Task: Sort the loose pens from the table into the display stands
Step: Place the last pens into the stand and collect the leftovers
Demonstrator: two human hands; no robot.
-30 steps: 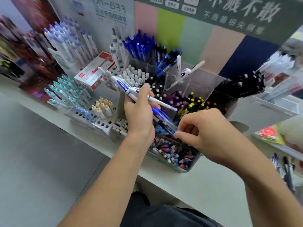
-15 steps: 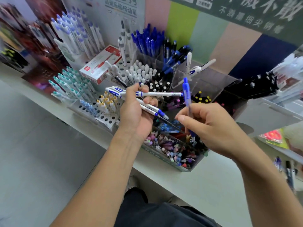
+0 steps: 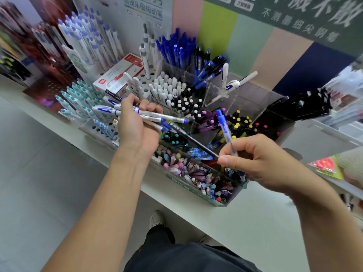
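Shelf (image 3: 245, 216), pen-crammed display stands (image 3: 222, 201)

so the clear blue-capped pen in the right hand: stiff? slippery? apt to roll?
Clear blue-capped pen: a thin straight barrel, so probably stiff and light. It looks like smooth plastic, so the right hand may find its pinch slippery. The barrel looks round, so it would likely roll if laid flat.

Blue-capped clear pen (image 3: 225, 130), white shelf (image 3: 245, 218)

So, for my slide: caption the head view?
Left hand grips a bundle of white-and-blue pens; right hand pinches one clear blue-capped pen.
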